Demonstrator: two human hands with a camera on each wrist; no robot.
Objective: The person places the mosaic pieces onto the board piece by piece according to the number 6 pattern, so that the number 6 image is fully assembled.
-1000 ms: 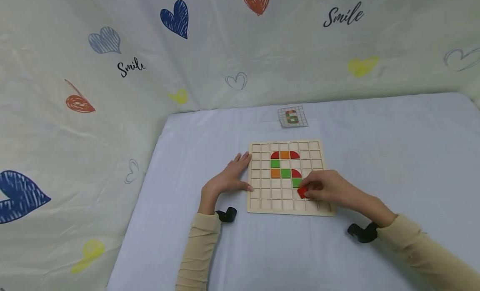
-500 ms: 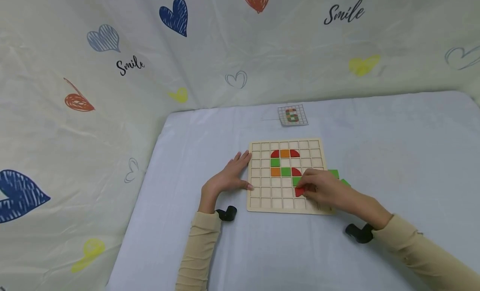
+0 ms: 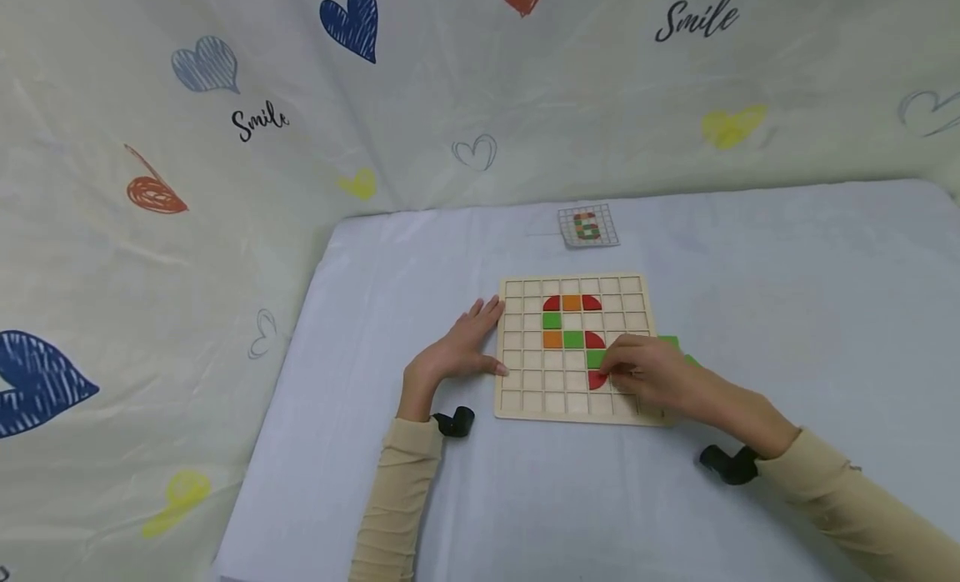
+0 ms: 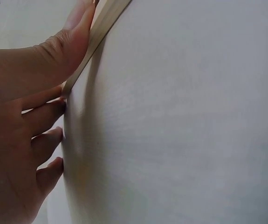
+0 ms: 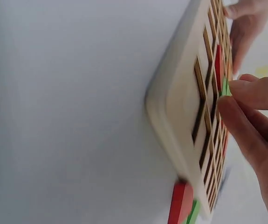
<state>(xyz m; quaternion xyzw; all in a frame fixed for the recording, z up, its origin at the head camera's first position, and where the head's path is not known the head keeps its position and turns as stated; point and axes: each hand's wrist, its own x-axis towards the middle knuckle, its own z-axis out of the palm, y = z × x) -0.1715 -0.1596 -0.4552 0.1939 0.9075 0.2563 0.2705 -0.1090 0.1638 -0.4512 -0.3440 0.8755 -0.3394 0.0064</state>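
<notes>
A square wooden grid board (image 3: 525, 403) lies on the white-covered table, with red quarter-round, orange and green tiles in some cells. My left hand (image 3: 459, 348) rests along its left edge, fingers spread and thumb touching the rim. In the left wrist view, the left thumb (image 4: 71, 46) lies against the board's side. Over the right part of the board, my right hand (image 3: 648, 369) pinches a red quarter-round tile (image 3: 596, 381), which lies in a cell below a green tile (image 3: 597, 359). The fingertips cover part of the red tile.
Behind the board lies a small grid card (image 3: 588, 226) with a coloured figure. Loose green tiles (image 3: 667, 342) sit at the board's right edge, partly behind the right hand. The right wrist view shows a loose red piece (image 5: 180, 203) beside the board.
The red quarter-round tile has turned from a slanted position to line up with its cell below the green tile. The right hand has shifted slightly with it; the left hand keeps its place.
</notes>
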